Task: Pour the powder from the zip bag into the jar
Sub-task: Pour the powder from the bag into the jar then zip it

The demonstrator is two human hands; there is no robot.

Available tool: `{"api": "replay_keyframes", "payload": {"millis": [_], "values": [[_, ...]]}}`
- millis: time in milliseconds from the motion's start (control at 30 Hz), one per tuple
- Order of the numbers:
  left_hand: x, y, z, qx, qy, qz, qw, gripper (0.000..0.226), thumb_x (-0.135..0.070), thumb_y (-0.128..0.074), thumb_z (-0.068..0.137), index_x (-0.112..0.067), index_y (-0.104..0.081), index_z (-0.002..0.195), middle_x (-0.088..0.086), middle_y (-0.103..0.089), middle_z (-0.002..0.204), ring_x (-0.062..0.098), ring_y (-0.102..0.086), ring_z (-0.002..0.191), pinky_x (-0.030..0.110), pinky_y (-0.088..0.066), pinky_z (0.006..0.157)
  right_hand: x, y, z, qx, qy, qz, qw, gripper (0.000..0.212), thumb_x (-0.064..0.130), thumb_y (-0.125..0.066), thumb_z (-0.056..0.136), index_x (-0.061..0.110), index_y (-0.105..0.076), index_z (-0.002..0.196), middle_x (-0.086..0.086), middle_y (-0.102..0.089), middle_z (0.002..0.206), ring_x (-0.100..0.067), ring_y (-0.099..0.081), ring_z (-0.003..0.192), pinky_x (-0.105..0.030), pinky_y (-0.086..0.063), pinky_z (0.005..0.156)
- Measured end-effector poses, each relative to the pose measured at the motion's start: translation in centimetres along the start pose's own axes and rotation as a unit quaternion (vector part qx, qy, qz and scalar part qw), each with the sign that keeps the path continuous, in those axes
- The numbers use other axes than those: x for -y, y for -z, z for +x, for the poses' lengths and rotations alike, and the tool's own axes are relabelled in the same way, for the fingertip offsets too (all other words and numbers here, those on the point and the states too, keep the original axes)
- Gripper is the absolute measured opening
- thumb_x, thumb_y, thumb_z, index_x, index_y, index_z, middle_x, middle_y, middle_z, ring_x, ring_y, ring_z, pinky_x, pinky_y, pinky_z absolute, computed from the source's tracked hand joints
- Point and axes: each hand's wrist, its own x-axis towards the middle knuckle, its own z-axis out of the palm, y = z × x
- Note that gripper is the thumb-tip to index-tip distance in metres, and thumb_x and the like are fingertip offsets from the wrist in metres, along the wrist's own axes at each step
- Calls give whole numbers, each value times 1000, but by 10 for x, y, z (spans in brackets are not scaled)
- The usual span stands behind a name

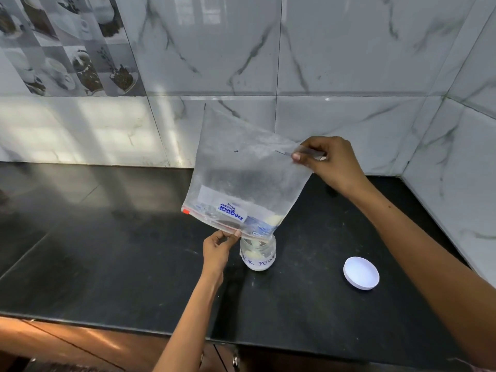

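A clear zip bag (243,167) hangs upside down, its zip edge with the blue label at the bottom. My left hand (218,247) pinches the zip edge just left of the jar mouth. My right hand (326,162) pinches the bag's raised far corner. A small heap of pale powder lies in the bag's lowest corner, right over the open jar (259,255). The jar is a small clear glass one with a hand-written white label, and some pale powder is inside it. It stands upright on the black counter (107,251).
The jar's white lid (361,273) lies flat on the counter to the right of the jar. Marble-look wall tiles (349,63) close off the back and the right side. The counter's front edge runs across below my arms, with wooden cabinet fronts (67,345) under it.
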Motion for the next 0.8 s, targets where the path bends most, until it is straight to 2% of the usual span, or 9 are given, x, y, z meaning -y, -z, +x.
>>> {"api": "replay_keyframes", "payload": {"millis": [133,267,467,600,667,733,800], "values": [[1,1,-1,-8,-2,-3,1000,13,-13,-72,81,-6,-73,92,1,-76,89,3,-70,83,5,-48,64,1,1,0,-5,9,3,1000,5,21,-70,83,17,-71,80,14,-65,74,20,-55,74,1,-36,67],[0,-2,-1,-3,-3,0,1000,17,-12,-72,81,-3,-73,94,7,-75,93,12,-69,90,10,-49,68,3,0,0,-10,16,-6,1000,5,21,-70,82,16,-71,80,10,-65,75,18,-55,73,0,-36,66],[3,-1,-4,-2,1,-13,1000,14,-14,-72,81,-6,-73,92,6,-76,92,9,-70,89,7,-49,66,2,-1,4,-26,9,5,1000,13,23,-72,81,10,-72,83,1,-69,80,-5,-59,75,-11,-40,66],[4,-2,-7,-2,7,-29,1000,10,-13,-72,81,-6,-74,88,8,-76,90,8,-70,85,8,-49,67,5,-3,8,-47,11,28,998,13,22,-73,80,10,-71,84,4,-68,80,1,-59,75,-7,-40,68],[5,-3,-7,-5,11,-23,1000,13,-14,-72,80,-3,-73,89,10,-75,90,9,-70,85,9,-50,67,9,-9,9,-23,12,20,999,14,24,-72,80,11,-70,84,3,-68,82,2,-57,75,-7,-40,68],[5,-3,-7,-7,13,-20,1000,16,-15,-72,81,-2,-73,90,11,-75,90,7,-69,82,7,-49,66,11,-14,10,-2,1,11,1000,15,25,-71,81,11,-69,85,0,-69,85,-3,-57,77,-13,-44,70],[6,-1,-7,-11,12,-19,1000,16,-16,-73,80,-2,-73,89,10,-75,89,4,-69,80,5,-48,64,13,-16,10,-9,-14,43,999,15,23,-71,81,9,-68,86,-2,-69,85,-11,-62,82,-30,-53,75]]}}
